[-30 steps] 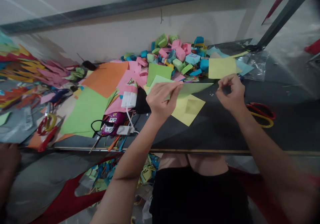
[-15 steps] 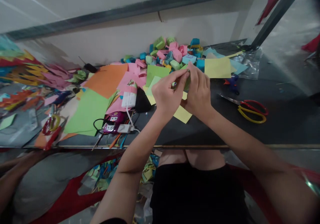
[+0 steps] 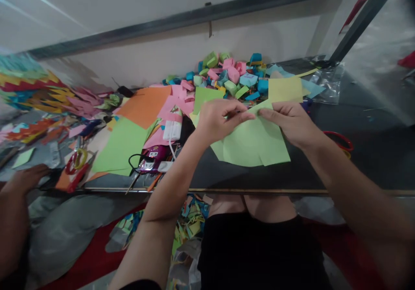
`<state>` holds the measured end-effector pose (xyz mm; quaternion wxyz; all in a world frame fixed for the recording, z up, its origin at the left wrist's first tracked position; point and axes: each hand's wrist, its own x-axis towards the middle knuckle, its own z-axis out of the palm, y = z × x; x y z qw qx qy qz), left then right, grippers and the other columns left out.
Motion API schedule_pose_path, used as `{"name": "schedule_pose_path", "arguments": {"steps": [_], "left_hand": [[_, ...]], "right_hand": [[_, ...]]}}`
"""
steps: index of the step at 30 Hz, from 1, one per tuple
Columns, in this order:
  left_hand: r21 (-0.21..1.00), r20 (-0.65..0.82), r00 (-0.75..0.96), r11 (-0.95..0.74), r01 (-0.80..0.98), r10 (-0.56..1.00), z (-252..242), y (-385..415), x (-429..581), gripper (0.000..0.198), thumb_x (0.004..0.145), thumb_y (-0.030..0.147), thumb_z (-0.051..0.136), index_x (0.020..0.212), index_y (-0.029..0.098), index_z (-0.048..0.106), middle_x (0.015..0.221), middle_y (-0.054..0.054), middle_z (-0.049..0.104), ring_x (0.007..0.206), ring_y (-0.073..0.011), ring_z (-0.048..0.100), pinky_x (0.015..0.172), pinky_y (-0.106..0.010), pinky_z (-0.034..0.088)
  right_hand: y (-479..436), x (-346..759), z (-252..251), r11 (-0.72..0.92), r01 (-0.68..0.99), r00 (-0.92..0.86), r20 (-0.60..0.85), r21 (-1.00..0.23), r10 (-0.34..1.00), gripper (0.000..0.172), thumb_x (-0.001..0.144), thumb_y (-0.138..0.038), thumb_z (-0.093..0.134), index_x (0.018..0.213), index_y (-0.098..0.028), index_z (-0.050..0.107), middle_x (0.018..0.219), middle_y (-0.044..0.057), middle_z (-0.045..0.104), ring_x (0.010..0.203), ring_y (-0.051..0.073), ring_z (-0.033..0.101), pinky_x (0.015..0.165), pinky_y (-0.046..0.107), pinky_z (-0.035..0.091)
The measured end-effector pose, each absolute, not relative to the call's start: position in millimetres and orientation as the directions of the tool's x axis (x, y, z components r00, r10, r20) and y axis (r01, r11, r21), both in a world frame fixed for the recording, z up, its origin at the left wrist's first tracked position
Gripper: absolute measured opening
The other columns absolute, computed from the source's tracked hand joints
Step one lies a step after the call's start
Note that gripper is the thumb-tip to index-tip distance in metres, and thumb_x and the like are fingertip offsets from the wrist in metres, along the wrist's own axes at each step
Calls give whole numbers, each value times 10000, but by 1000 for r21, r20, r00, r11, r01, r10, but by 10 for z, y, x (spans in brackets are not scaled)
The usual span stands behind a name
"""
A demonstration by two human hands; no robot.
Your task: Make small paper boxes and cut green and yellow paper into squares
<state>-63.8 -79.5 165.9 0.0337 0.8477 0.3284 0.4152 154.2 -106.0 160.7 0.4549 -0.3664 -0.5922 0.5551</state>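
Note:
Light green paper (image 3: pixel 249 145) hangs between my two hands, above the front part of the table. A slit or overlap shows near its lower right. My right hand (image 3: pixel 293 119) pinches its top edge between thumb and fingers. My left hand (image 3: pixel 218 119) has thumb and forefinger closed together at the same edge, just left of the right fingertips. The left fingertips seem to grip the paper too. Behind the hands lies a pile of small folded paper pieces (image 3: pixel 231 74) in pink, blue and green. Scissors with red and yellow handles (image 3: pixel 340 139) lie partly hidden behind my right forearm.
Orange sheets (image 3: pixel 147 104) and green sheets (image 3: pixel 118 147) lie to the left, with a white charger (image 3: pixel 172 129) and cable nearby. More scissors (image 3: pixel 77 158) rest further left, near another person's hand (image 3: pixel 30 177). A yellow sheet (image 3: pixel 285 90) lies behind my right hand.
My hands were close together with their fingertips meeting; now they are lower and further apart, and the light green paper is spread between them. The other person's hand has come into view at left.

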Motion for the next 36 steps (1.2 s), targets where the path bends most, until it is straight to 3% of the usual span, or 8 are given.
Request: {"name": "schedule_pose_path", "arguments": {"steps": [5,11,16,19,23,26,30,36], "left_hand": [[445,600,487,-771,456,634,1733,-657,-636,447,918,670,694,928,230,777,858,-41,751,829,-169,680,770,-309,527],[566,486,417,-640,520,768,1499,-533,-555,354,936,543,730,853,201,774,798,-29,759,720,-151,641,653,-286,483],[560,484,372,-607,563,792,1393,-487,-541,256,973,441,702,879,219,787,822,-27,768,743,-160,652,662,-296,470],[504,481,385,-607,614,788,1400,-475,-529,229,952,443,731,873,239,799,805,-28,768,754,-173,666,672,-306,459],[467,483,393,-610,640,783,1447,-449,-490,263,953,496,724,883,258,809,773,-24,764,742,-180,670,676,-313,456],[498,484,383,-608,618,787,1461,-415,-473,303,980,518,684,892,256,808,763,-20,760,730,-175,669,678,-316,468],[559,494,397,-632,537,774,1422,-355,-501,353,981,574,660,930,254,799,822,-20,778,754,-171,684,664,-304,493],[515,535,403,-665,541,742,1372,-296,-514,424,1060,591,489,980,265,748,918,-38,768,875,-197,722,760,-334,549]], "right_hand": [[-1016,1587,1499,112,-163,-158,138,-980,978,377,737,-561,892,680,-239,706,666,19,705,692,201,724,588,308,590],[-843,1575,1285,101,-160,-82,115,-982,990,283,710,-483,891,702,-246,737,688,13,734,656,186,709,614,325,612],[-798,1644,1301,314,127,-45,311,-941,949,251,831,-473,816,973,-267,805,926,46,807,862,243,765,710,369,638],[-700,1711,1406,470,373,-143,451,-800,881,355,791,-417,869,1116,-289,804,1112,61,809,1001,269,759,828,395,637],[-516,1745,1547,594,534,-330,498,-602,801,151,875,-411,795,938,-279,831,964,59,824,976,285,764,900,411,607],[-447,1723,1608,638,527,-394,503,-561,769,161,906,-367,733,859,-236,814,902,56,822,877,254,764,842,388,598],[-433,1684,1613,619,424,-412,468,-661,782,168,896,-366,739,815,-227,791,857,39,795,829,217,744,805,351,598],[-375,1637,1521,341,216,-248,286,-915,925,241,793,-471,879,769,-262,761,825,15,729,967,246,725,763,314,589]]}}
